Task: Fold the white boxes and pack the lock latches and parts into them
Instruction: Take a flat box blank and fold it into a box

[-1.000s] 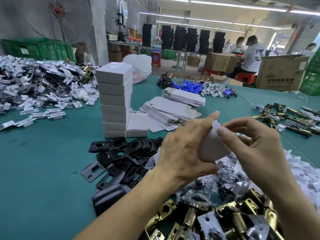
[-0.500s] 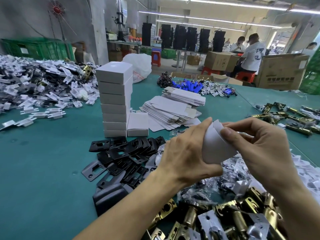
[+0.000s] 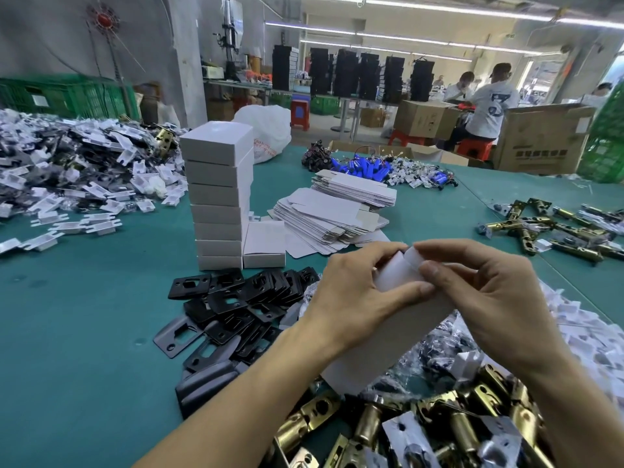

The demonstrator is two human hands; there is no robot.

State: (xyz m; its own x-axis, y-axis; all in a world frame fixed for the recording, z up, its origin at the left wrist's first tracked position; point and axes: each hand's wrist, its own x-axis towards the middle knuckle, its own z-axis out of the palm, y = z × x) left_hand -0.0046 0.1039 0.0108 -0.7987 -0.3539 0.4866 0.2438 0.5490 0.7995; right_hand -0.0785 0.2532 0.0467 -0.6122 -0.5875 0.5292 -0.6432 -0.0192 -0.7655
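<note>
Between the two hands, just above the heap of lock latches (image 3: pixel 371 427), the white box (image 3: pixel 398 276) is gripped by the left hand (image 3: pixel 354 298) and right hand (image 3: pixel 489 298), whose uneven thumb pressure could crease its end flap or let it spring open.

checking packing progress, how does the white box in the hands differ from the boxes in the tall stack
The box in the hands is held tilted in the air by the left hand and right hand; the stacked boxes lie level on the green table. Its end flap is curled, not yet tucked; the stacked boxes are closed. Both are plain white card.
</note>
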